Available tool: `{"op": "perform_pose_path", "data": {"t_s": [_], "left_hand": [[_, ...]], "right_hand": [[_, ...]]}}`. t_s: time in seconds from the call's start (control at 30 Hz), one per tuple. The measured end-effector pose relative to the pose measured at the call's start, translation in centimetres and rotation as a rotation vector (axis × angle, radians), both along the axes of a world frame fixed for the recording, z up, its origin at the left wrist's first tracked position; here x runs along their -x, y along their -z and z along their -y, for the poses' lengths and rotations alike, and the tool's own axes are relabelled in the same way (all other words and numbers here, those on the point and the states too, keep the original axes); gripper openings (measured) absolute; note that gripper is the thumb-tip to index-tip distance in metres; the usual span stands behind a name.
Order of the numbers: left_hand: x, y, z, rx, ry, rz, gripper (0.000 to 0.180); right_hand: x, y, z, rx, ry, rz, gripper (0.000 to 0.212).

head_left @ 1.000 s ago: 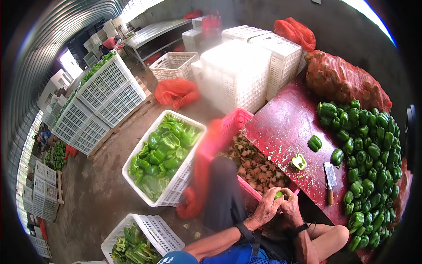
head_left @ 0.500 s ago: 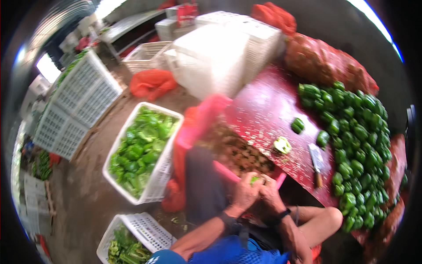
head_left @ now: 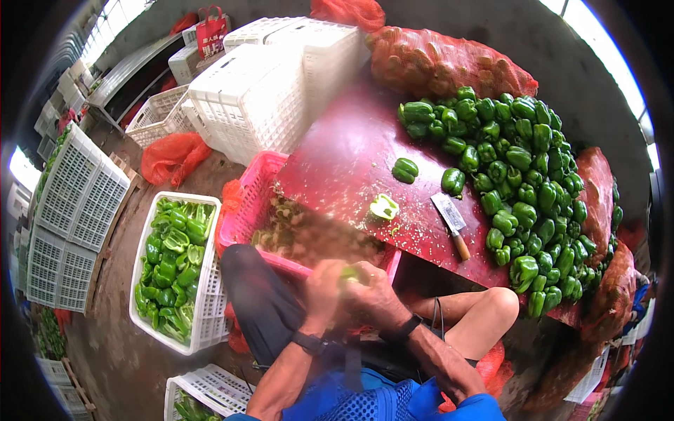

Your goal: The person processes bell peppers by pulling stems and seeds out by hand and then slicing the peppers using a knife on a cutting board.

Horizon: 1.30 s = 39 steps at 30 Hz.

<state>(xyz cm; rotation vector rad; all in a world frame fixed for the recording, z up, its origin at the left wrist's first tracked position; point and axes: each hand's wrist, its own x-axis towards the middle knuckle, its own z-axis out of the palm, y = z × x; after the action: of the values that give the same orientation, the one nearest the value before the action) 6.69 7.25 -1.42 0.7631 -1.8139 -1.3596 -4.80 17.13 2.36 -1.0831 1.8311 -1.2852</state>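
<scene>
Over my lap, at the near rim of a pink crate [head_left: 263,263], my two hands meet around a piece of green pepper [head_left: 349,274]. My right hand [head_left: 374,289] has its fingers wrapped round it. Motion smears my left hand [head_left: 324,291], which is curled against the same piece; its fingertips are not distinct. Most of the pepper piece is hidden by the hands. On the red tabletop [head_left: 344,161] beyond lie a cut pepper half [head_left: 384,207], two whole peppers and a cleaver [head_left: 448,214] with a wooden handle. Pale seeds are scattered around them.
A heap of whole green peppers [head_left: 519,168] covers the table's right side, with red mesh sacks [head_left: 449,63] behind. Pepper scraps lie in the pink crate. To my left a white crate [head_left: 133,281] holds cut peppers. White crates [head_left: 246,98] are stacked at the back.
The view has swung to the right, so the table and crates appear further left. Both hands are still together at the pepper piece, now nearer my lap, with the left one blurred.
</scene>
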Motion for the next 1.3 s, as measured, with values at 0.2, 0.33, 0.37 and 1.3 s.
{"op": "perform_pose_path", "data": {"t_s": [0.2,0.33,0.37,1.3], "left_hand": [[-0.2,3.4,1.2,-0.637,-0.04,-0.354,0.03],[-0.4,0.8,1.7,-1.21,0.133,-0.623,0.035],[-0.6,0.2,1.9,-1.204,0.129,-0.623,0.035],[-30.5,2.2,16.2,0.546,-0.696,1.249,0.062]], "right_hand": [[2.0,-2.5,-0.5,0.149,-0.028,0.635,0.026],[4.3,-1.4,-0.8,0.294,0.134,0.897,0.04],[5.3,-0.2,-0.9,0.249,0.124,0.853,0.036],[15.1,5.4,-0.9,-0.039,0.469,-0.562,0.014]]}}
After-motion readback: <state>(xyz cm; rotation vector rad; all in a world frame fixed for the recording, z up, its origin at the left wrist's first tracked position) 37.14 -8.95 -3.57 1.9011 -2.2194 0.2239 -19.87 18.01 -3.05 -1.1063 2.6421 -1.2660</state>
